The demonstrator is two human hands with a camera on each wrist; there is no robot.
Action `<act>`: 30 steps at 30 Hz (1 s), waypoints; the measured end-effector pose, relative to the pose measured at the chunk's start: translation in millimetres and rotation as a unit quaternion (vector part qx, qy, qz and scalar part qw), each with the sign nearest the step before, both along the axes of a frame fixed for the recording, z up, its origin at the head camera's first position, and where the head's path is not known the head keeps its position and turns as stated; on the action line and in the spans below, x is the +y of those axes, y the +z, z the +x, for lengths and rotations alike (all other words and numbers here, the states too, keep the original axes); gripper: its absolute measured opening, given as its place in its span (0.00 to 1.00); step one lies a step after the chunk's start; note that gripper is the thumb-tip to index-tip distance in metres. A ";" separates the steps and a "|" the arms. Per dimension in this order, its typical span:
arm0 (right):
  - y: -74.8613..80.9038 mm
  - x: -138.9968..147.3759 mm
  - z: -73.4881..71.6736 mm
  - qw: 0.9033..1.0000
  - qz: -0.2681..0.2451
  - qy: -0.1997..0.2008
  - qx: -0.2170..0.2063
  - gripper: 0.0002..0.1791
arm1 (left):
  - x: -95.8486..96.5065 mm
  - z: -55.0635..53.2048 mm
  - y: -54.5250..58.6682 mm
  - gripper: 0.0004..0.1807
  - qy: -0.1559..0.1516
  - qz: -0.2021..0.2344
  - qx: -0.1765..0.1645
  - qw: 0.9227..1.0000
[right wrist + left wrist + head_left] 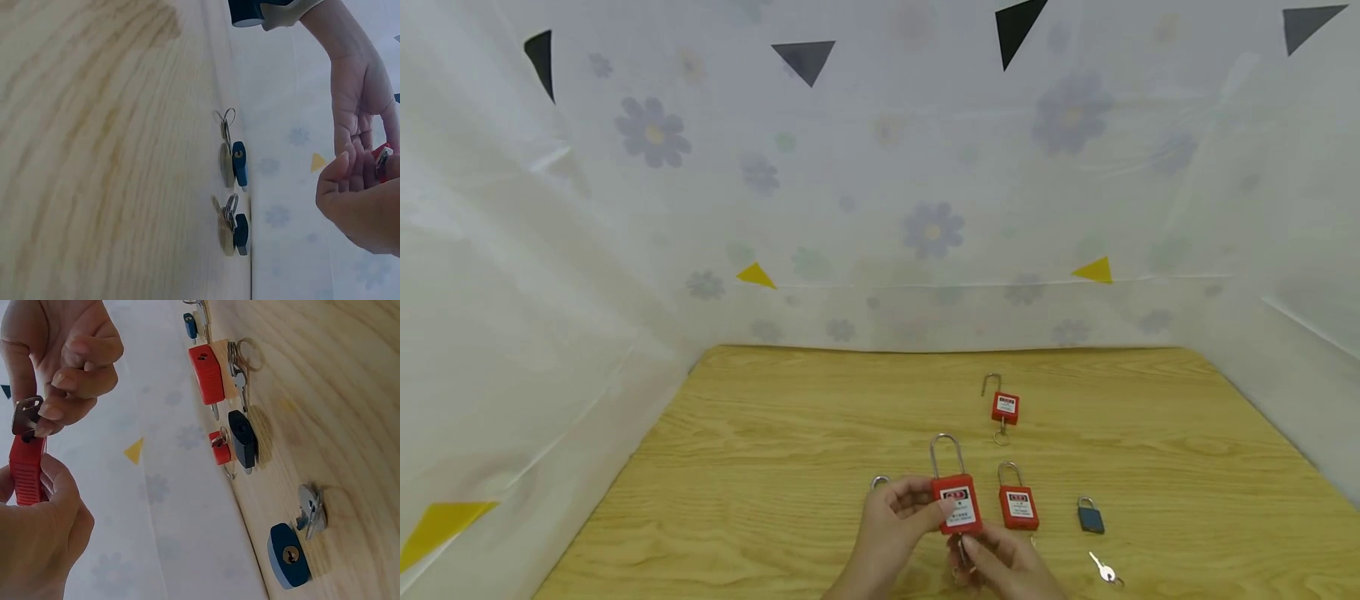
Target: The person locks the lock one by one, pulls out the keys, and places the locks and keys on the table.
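Observation:
My left hand [891, 529] grips a red padlock [967, 518] by its body, thumb on the white label. The silver shackle points up, both legs reaching the body. At the padlock's underside my right hand [1011, 567] pinches a key [27, 415] between thumb and fingers; the key's blade meets the keyhole end, and how deep it sits cannot be seen. Most of the padlock is hidden behind the hands in the right wrist view. Just right of the hands lies a second red padlock [1018, 508] with its shackle upright.
Farther back lies a red padlock [1006, 407] with its shackle swung out and a key ring [1001, 437] below. A small blue padlock [1091, 518] and a loose key [1105, 571] lie to the right. Another shackle [880, 481] shows behind the left hand. White sheeting [865, 167] surrounds the wooden table [760, 433].

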State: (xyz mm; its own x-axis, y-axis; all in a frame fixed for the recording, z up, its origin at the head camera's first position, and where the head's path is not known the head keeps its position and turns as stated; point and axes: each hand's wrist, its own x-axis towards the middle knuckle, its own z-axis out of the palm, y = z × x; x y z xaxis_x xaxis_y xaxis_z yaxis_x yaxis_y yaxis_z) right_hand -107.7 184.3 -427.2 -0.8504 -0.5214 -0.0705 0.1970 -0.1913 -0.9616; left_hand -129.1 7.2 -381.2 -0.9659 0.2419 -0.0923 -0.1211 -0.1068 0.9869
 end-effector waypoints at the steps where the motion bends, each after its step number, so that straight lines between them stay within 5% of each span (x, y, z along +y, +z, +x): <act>1: 0.9 -2.5 1.7 0.999 0.032 -0.036 -0.009 0.15 | 0.0 0.1 0.4 0.19 0.000 0.002 -0.002 1.000; 6: 5.2 -17.6 11.6 0.975 0.122 -0.182 -0.037 0.17 | 1.6 1.4 -0.2 0.19 0.007 0.000 -0.008 1.000; 12: 9.8 -30.1 18.8 0.952 0.169 -0.254 -0.025 0.14 | 3.0 1.2 -1.0 0.19 0.008 0.003 -0.019 1.000; 17: 10.2 -28.1 19.3 0.953 0.165 -0.256 -0.009 0.14 | 3.0 0.4 -0.8 0.20 0.004 0.007 -0.020 1.000; 30: -1.0 -17.9 18.9 0.980 0.106 -0.170 -0.004 0.28 | 1.8 -0.3 -4.9 0.22 -0.008 0.025 0.002 1.000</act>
State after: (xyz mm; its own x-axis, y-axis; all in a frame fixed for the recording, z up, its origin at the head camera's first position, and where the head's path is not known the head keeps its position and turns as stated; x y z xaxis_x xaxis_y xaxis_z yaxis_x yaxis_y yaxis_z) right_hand -88.8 166.4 -428.2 -0.9712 -0.1810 -0.1551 0.1653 -0.0425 -0.9853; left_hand -129.4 9.0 -386.1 -0.9621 0.2619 -0.0756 -0.1190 -0.1538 0.9809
